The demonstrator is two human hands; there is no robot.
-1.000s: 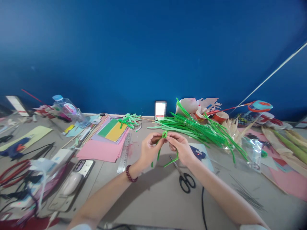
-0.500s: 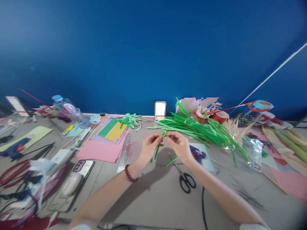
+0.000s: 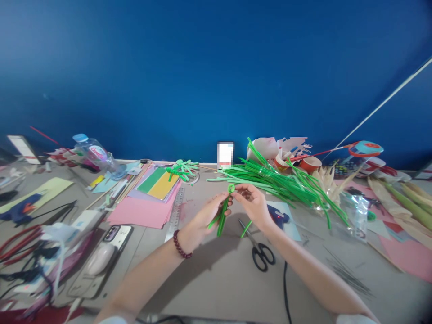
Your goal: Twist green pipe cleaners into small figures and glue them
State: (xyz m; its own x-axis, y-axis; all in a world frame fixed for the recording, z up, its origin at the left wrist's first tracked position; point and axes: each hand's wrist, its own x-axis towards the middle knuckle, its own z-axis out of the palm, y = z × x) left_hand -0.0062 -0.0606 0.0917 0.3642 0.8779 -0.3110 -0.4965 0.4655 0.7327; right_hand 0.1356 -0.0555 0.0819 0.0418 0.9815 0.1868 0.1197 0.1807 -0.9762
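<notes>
Green pipe cleaners [image 3: 222,220] with a small curled loop at the top are held up over the middle of the table. My left hand [image 3: 213,210] is closed on them below the loop, and their ends hang down past its fingers. My right hand [image 3: 252,201] pinches a green strand beside the loop, a loose end showing below the palm. Under my right hand lie scissors [image 3: 263,256] with black handles. A large pile of green pipe cleaners [image 3: 286,182] spreads behind and to the right.
Pink paper [image 3: 145,211], a metal ruler [image 3: 175,213] and a phone [image 3: 118,236] with a white mouse [image 3: 100,258] lie at left. A plastic bottle [image 3: 97,155] leans farther back. A blue glue gun [image 3: 278,216] rests right of my right hand.
My left hand has turned and dropped slightly, showing more of the hanging strands. The loop now faces the camera more openly. The loose end below my right hand has shifted right.
</notes>
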